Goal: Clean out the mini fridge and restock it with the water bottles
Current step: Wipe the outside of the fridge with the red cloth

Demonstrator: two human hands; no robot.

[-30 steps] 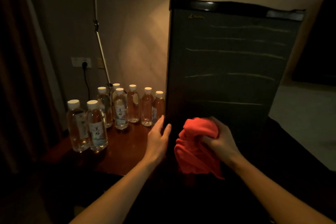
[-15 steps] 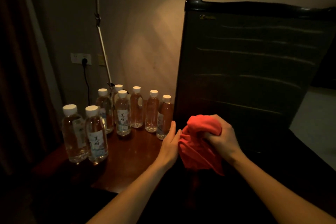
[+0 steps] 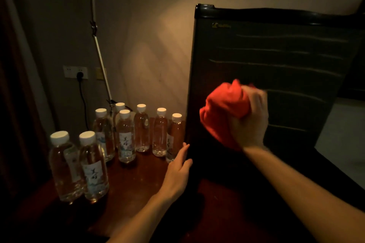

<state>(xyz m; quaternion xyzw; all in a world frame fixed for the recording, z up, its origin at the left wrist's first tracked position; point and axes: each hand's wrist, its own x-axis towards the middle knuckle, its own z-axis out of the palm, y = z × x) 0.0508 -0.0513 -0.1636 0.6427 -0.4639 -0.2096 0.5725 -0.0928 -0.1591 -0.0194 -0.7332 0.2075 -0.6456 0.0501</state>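
water bottles (image 3: pixel 126 136) crowd table (image 3: pixel 138 179) left, closed fridge door (image 3: pixel 276 77) blocks right

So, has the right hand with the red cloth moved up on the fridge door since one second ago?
Yes. The right hand, gripping the red cloth, has moved up the fridge door: earlier it was near the door's bottom edge, now it is around mid-height.
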